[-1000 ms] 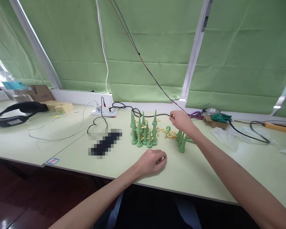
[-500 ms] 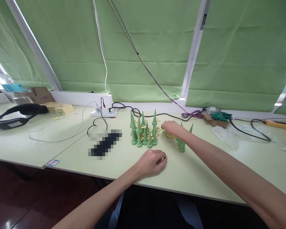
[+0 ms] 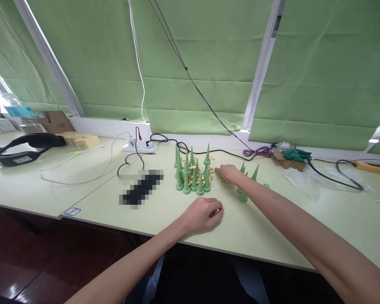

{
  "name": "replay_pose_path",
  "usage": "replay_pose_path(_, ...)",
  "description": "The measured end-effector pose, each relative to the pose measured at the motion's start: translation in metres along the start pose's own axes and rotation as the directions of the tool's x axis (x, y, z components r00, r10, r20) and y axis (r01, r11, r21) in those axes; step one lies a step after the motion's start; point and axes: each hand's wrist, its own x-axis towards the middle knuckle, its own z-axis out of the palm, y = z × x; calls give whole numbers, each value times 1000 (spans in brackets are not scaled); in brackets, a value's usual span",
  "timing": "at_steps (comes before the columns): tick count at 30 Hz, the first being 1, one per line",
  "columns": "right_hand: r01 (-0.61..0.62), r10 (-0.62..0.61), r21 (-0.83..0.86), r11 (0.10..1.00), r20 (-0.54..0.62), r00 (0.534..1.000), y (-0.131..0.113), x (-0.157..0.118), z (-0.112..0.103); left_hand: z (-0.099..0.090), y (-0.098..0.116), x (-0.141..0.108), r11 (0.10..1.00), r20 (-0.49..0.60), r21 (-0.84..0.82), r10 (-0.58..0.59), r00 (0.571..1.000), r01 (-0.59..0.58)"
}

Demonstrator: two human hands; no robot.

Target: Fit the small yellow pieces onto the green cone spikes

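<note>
My left hand lies near the table's front edge with its fingers curled in, and nothing shows between them. My right hand reaches over the table, its fingers pinched together just right of a cluster of green cones. What its fingertips hold, if anything, is too small to make out. The cones stand upright on round bases, with small yellow cross-shaped pieces stuck at their sides. Loose yellow pieces lie under and beside my right hand. Several more green cones stand partly hidden behind my right forearm.
A pixelated dark object lies left of the cones. Behind are a white power strip and black cables. A black headset and small yellow boxes sit at left; a cardboard box with green material and clear plastic bags at right.
The view has shifted slightly. My right hand stays over the same spot, a little lower among the yellow pieces. My left hand has barely moved.
</note>
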Motion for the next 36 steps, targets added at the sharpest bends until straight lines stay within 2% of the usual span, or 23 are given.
replay_pose_path(8, 59, -60, -20, 998, -81, 995, -6, -22, 11, 1, -1, 0, 1000, -3, 3, 5, 1000, -5)
replay_pose_path(19, 99, -104, -41, 994, -151, 983, -11, -46, 15, -1, -1, 0, 1000, 13, 13, 5, 1000, -5)
replay_pose_path(36, 95, -109, -67, 993, -251, 962, -15, -51, 25, -2, -3, 1, 999, 46, 37, 0, 999, -2)
